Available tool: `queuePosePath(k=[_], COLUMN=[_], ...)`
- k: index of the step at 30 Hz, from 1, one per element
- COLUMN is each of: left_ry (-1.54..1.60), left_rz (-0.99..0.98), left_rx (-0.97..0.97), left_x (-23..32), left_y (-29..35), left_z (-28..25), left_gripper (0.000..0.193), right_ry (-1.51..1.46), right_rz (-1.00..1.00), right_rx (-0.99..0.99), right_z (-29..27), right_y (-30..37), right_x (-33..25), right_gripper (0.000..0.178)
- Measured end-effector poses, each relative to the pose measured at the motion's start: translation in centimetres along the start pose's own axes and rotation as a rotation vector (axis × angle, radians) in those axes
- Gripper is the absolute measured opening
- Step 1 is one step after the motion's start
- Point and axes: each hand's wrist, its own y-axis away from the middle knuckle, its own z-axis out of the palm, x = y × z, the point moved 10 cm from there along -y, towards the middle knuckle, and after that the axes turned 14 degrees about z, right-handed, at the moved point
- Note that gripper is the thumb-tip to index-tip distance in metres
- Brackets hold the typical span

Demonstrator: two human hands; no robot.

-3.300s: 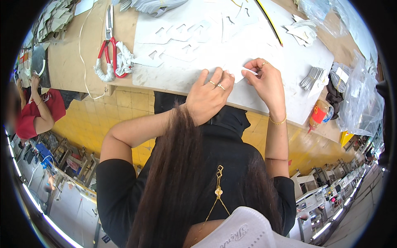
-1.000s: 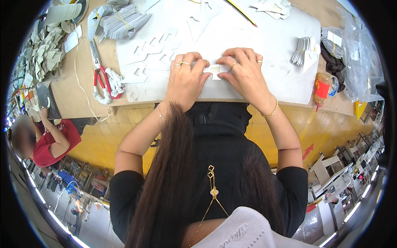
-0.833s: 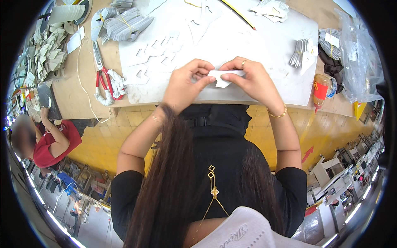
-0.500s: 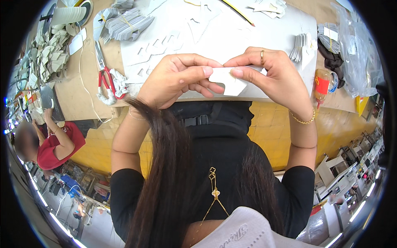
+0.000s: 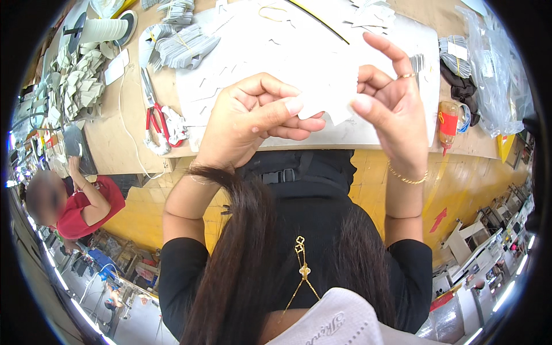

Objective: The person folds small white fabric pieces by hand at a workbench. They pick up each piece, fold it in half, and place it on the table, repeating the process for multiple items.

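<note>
My left hand [image 5: 247, 115] is closed on a small white cut-out piece [image 5: 322, 103], pinching its left end between thumb and fingers. The piece has an uneven lower edge, and its upper outline fades into the bright white sheet [image 5: 322, 52] beneath. At the right end of the piece, my right hand [image 5: 399, 109] is open, thumb and fingers spread, with nothing visible in its grasp. Whether the right thumb still touches the piece, I cannot tell. Both hands are above the near part of the white sheet.
Red-handled shears [image 5: 158, 118], bundled grey pieces [image 5: 187, 46], a heap of pale pieces [image 5: 72, 86] and a spool [image 5: 103, 30] lie leftward. A bottle [image 5: 447, 123] and a clear plastic bag [image 5: 494, 75] are at right. A co-worker in red [image 5: 92, 201] sits far left.
My right hand has let go of its pinch on the white piece, opened and moved up and right. The left hand keeps hold of the piece.
</note>
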Motion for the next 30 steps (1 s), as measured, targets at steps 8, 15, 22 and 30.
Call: queuePosePath(k=[8, 15, 22, 30], left_ry=[-0.028, -0.035, -0.048, -0.094], left_rz=[0.102, 0.119, 0.13, 0.129], left_rx=[0.036, 0.046, 0.022, 0.027], left_x=[0.4, 0.3, 0.4, 0.2], left_y=[-0.1, 0.0, 0.1, 0.3], left_z=[0.2, 0.0, -0.1, -0.1], left_gripper=[0.013, 0.012, 0.012, 0.012], right_ry=[0.001, 0.067, 0.293, 0.386], right_rz=[-0.103, -0.054, 0.014, 0.004], right_rx=[0.027, 0.017, -0.02, -0.005], right_z=[2.1, 2.9, 3.0, 3.1], right_y=[0.0, -0.6, -0.5, -0.3], right_x=[0.7, 0.9, 0.6, 0.2], right_gripper=[0.076, 0.069, 0.066, 0.061])
